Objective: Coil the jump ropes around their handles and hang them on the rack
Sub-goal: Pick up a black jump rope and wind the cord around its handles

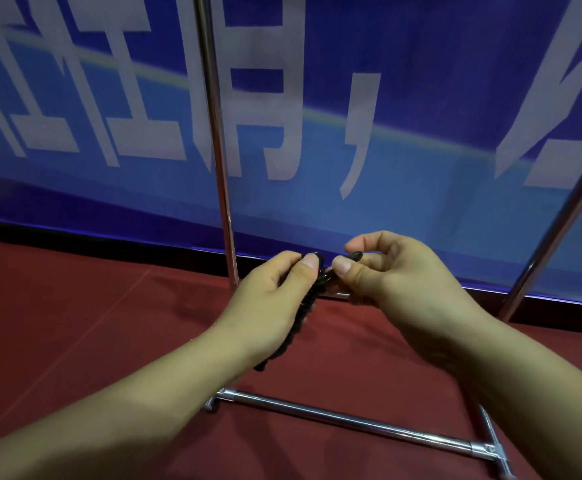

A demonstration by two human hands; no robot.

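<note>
A black jump rope (303, 306), coiled in tight turns around its handles into a slim bundle, is held in the air above the red floor (75, 323), in front of the chrome rack (352, 419). The bundle slants from lower left to upper right. The left hand (272, 292) grips it from the left, fingers curled round the coil and the thumb pressing on its upper end. The right hand (397, 271) meets that upper end, pinching a short black piece of rope between thumb and forefinger; whether this piece is the rope's free end cannot be told. The two hands are nearly touching at the thumbs. Behind them one upright pole of the rack rises, a second leans at the right edge, and a base bar lies across the floor below the forearms. A blue banner (421, 209) with large pale characters fills the background.
</note>
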